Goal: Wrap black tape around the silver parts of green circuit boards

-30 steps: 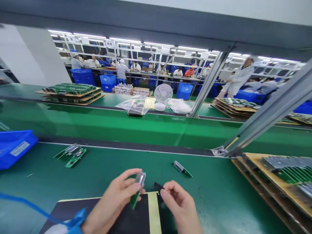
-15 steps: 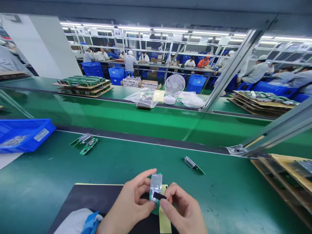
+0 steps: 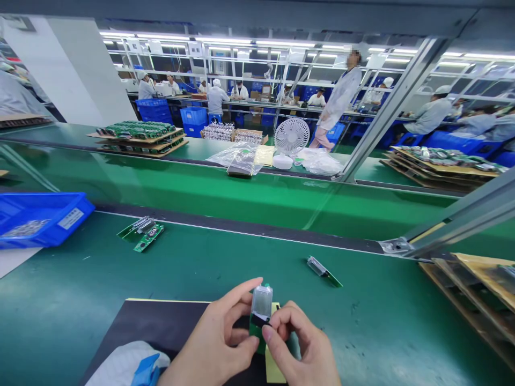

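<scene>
While both hands met low in the middle of the view, they held one small green board (image 3: 260, 316) up over the dark mat (image 3: 161, 327) on the green worktop (image 3: 201, 268). The left hand (image 3: 215, 343) had its grip closed on the side of the board, with the first finger stretched up next to the shiny clear part (image 3: 262, 300) on top. The right hand (image 3: 300, 346) had its grip pinched tight on a little black strip (image 3: 261, 320) and pressed it against the board just under that shiny part. It looked like the sticking-on step was under way, with the strip touching the board but maybe not pushed flat all the way. A good next move would likely need the left hand to keep the board steady while the right thumb rubbed the strip down smooth, without bending the thin board. A yellow strip (image 3: 273, 364) lay on the mat right under the hands. Another small board (image 3: 324, 271) lay on the worktop a little past the right hand, and two more boards (image 3: 142, 235) lay far off to the left, near a blue bin (image 3: 44, 217). A white fan (image 3: 291, 139) stood on the far bench, and other people worked well behind it.
</scene>
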`<state>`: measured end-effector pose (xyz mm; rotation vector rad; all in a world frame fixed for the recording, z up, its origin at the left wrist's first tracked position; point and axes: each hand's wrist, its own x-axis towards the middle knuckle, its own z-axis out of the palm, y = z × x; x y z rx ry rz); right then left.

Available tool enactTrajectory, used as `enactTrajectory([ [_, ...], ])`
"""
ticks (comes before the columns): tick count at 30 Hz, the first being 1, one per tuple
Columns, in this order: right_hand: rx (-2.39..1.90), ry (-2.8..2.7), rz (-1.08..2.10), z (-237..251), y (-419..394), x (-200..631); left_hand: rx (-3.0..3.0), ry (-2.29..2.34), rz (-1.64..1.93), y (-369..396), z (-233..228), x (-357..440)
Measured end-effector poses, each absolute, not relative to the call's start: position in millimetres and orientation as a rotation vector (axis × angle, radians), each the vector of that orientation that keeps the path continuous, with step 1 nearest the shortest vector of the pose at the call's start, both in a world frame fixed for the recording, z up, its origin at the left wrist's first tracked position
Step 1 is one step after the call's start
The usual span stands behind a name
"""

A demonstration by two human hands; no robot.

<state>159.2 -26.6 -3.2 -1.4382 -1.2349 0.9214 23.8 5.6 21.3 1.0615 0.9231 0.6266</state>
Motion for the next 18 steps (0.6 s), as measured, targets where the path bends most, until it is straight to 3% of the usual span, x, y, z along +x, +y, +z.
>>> enactTrajectory([
  [18,-1.467,-1.285,0.75,-2.8,-28.4,151.9,1.05,0.983,0.756,1.2,24.3,24.4],
])
